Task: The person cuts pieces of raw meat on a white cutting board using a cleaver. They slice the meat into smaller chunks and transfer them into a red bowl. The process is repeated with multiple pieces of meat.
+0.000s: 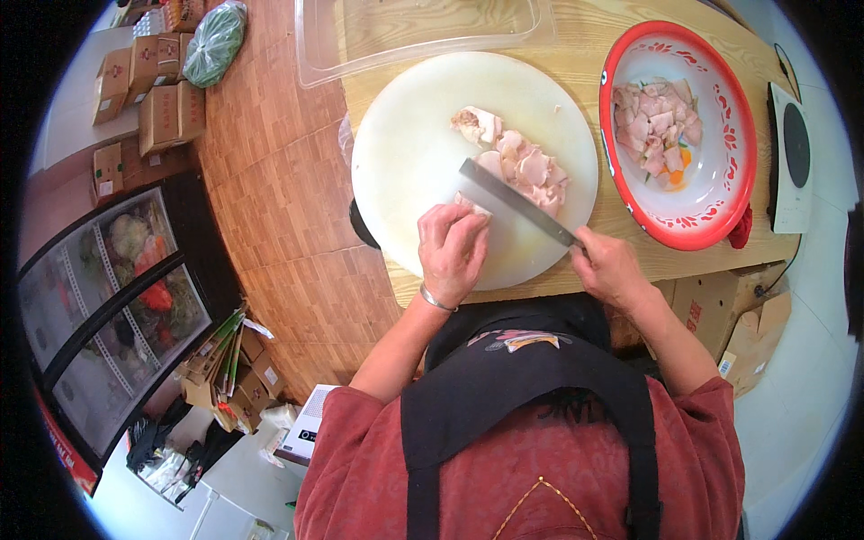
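On a round white cutting board (405, 135), my left hand (451, 253) presses a small piece of pale meat (470, 204) under its bent fingertips. My right hand (607, 263) grips the handle of a cleaver (516, 201), whose blade slants up and leftward across the board, close beside that piece. Just beyond the blade lies a heap of sliced meat (530, 165), with a larger uncut chunk (478, 126) at its far left end. The fingers partly cover the held piece.
Right of the board stands a red-rimmed enamel basin (725, 202) holding meat slices (655, 121) and something orange like egg yolk (677, 174). A clear plastic tray (418, 50) sits at the far side. An induction cooker (790, 158) is at far right. The wooden table (574, 30) ends near my waist.
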Tool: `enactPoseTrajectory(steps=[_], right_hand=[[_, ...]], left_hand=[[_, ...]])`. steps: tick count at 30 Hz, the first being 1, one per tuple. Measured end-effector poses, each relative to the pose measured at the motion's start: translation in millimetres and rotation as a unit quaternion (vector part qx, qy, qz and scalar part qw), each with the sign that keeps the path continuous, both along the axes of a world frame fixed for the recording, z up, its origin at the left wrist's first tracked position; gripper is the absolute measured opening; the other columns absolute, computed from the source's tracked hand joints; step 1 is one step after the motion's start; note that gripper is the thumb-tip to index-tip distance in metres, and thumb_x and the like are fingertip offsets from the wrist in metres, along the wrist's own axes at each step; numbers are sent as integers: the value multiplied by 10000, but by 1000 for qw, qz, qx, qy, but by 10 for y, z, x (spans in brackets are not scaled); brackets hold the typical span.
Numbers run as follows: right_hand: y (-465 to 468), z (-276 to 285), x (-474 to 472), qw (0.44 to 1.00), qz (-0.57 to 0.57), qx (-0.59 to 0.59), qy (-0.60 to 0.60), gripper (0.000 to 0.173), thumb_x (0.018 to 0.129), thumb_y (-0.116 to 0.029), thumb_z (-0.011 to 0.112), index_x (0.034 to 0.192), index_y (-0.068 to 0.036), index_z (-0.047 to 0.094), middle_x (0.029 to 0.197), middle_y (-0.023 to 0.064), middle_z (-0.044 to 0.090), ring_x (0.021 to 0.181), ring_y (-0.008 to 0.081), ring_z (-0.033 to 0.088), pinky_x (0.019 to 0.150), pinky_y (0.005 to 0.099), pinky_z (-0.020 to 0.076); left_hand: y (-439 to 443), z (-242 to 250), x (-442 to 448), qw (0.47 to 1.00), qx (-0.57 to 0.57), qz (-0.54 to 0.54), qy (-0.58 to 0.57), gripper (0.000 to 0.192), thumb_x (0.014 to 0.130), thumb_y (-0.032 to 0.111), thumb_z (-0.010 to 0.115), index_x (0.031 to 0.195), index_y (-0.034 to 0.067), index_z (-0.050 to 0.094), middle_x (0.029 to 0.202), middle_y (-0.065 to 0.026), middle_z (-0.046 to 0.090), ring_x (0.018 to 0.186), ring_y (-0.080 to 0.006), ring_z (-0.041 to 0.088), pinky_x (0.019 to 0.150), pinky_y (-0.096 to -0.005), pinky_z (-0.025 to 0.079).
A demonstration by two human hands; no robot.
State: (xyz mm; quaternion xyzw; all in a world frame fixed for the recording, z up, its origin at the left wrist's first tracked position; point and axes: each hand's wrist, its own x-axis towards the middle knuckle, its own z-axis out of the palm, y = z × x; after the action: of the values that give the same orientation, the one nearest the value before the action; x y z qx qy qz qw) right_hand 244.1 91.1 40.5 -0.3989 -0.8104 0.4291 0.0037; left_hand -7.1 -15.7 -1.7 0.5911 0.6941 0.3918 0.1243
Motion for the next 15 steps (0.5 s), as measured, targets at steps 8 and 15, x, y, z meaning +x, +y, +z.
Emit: enactPoseTrajectory(steps=[8,15], right_hand=[[-119,310,-146,999,24,31,3,164,898,-80,644,1020,-46,539,842,183,656,756,421,670,647,520,525],[-154,569,-103,997,63,20,-26,230,877,-75,670,1056,-43,530,849,172,643,756,412,673,654,509,536]], left_hand=[[18,-48,-24,999,18,-24,21,289,782,-56,763,1045,44,698,1107,-134,641,1064,-344,586,966,-432,455],[66,-65,-31,999,33,-18,28,309,750,-72,735,1030,48,683,1091,-111,647,1048,-351,587,951,-435,463]])
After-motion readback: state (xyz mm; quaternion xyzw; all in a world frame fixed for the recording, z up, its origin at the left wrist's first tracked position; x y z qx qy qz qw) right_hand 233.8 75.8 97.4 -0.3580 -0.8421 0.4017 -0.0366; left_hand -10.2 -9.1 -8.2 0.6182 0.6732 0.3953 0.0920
